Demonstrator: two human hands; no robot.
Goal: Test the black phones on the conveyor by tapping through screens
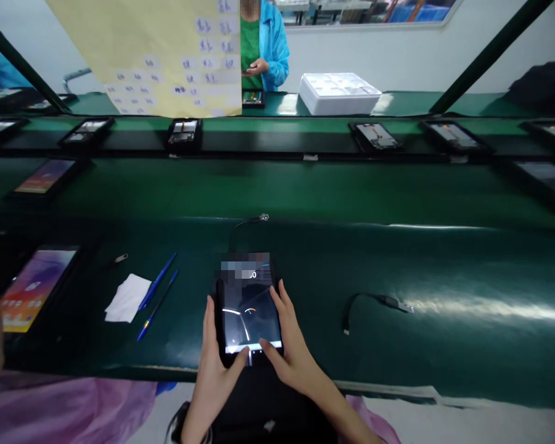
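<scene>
while the tablet (252, 308) sits at the table's (314, 265) near edge, screen lit, the left hand (216, 367) and right hand (292, 345) grip its two sides, fingers clamped on the edges and thumbs over the lower screen. two blue pens (157, 282) lie left of it, beside white paper (128, 299).

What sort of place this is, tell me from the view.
Probably an electronics workshop or factory line. Devices that look opened lie in a row beyond the green table, the left hand and right hand hold a lit tablet, and a person in blue stands across from them.
</scene>
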